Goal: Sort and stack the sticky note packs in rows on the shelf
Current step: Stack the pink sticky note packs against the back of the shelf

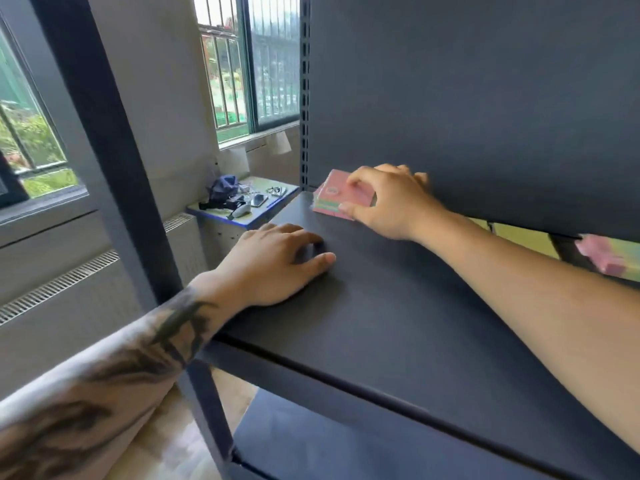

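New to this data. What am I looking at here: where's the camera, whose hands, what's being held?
There is one picture, taken by a wide-angle camera worn on a person's head, looking forward and down. No robot is involved: the two bare hands belong to the wearer. They work at a dark metal shelf. The right hand grips a stack of sticky note packs, pink on top, at the back left corner of the shelf board. The left hand rests on the board with loosely curled fingers and holds nothing. More pastel packs show at the right edge, partly hidden behind the shelf's back panel. Beyond the shelf, a small blue-edged table by the window carries odds and ends, too blurred to name.
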Tool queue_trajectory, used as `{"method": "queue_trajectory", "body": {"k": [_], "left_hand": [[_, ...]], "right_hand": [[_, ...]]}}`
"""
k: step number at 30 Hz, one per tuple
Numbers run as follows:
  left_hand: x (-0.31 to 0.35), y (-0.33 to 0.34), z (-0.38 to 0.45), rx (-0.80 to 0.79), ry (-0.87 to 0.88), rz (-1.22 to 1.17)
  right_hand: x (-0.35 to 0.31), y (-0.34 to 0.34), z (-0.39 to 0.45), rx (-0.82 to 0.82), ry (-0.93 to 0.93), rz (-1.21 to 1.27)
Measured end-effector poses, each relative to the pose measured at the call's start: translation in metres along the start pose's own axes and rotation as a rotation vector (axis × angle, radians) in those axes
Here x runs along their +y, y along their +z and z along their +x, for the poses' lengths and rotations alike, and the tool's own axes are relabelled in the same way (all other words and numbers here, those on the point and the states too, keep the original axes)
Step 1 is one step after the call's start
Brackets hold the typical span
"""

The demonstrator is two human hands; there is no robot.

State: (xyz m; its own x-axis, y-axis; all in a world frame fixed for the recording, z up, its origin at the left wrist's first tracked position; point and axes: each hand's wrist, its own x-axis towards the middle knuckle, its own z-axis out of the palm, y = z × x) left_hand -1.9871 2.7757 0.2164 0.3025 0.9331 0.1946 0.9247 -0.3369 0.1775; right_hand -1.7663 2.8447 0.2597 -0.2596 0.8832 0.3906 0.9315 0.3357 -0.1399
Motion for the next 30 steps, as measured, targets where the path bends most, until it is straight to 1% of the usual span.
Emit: {"method": "queue_trajectory", "body": {"k": [7,13,20,25,28,30], "left_hand": [[-0.004,0.003,0.002,0.018,0.011,-0.045],[-0.003,0.003,0.003,0.011,0.001,-0.044],[-0.001,0.002,0.001,0.02,-0.004,-0.028],[-0.002,0.002,0.002,0.024,0.007,-0.024],[-0.001,0.002,0.002,0.023,0.008,-0.026],[0.0,0.001,0.002,0.01,0.011,-0.031]], "right_hand": [[-0.003,0.022,0.037,-0.095,0.095,-0.087],[-0.004,0.023,0.041,-0.09,0.121,-0.079],[-0.003,0.025,0.044,-0.107,0.135,-0.15],[-0.002,0.025,0.042,-0.112,0.141,-0.137],[-0.003,0.024,0.038,-0.132,0.15,-0.179],[-0.004,0.02,0.031,-0.114,0.152,-0.199]]}}
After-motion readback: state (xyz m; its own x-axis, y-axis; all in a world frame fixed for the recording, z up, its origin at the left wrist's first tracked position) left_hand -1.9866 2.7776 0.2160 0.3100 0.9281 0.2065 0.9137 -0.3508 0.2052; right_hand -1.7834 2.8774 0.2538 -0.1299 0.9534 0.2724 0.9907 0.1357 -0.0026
